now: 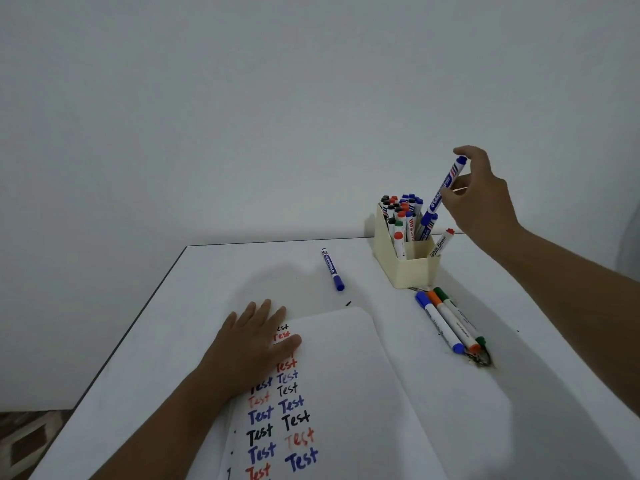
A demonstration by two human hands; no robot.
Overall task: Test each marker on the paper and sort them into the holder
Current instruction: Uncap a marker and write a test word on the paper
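The right hand [479, 199] is holding a blue marker [443, 190] above the cream holder [407, 268], its grip narrow: a fingertip is sitting on the marker's upper end and the thumb is pressing the barrel. The marker's long axis is running steeply, tilted so that the upper end is leaning to the right and the lower end is pointing down and left into the holder's near compartment. Which end carries the cap is hard to tell. The holder is standing toward the far right of the white surface [166, 341] and is packed with upright markers, black, red and blue ends showing; which compartment each one occupies is not clear.

The left hand [256, 344] is lying flat on the paper [346, 393], fingers straight and spread, pressing its upper left part. The paper is carrying two columns of the word "Test" in black, red and blue.

A second blue marker [332, 269] is lying on the surface between paper and holder, long axis running away from the viewer. Just in front of the holder, three markers [450, 322], blue, orange and green, are lying side by side, touching, parallel. A red-capped marker [442, 242] is leaning at the holder's right side.
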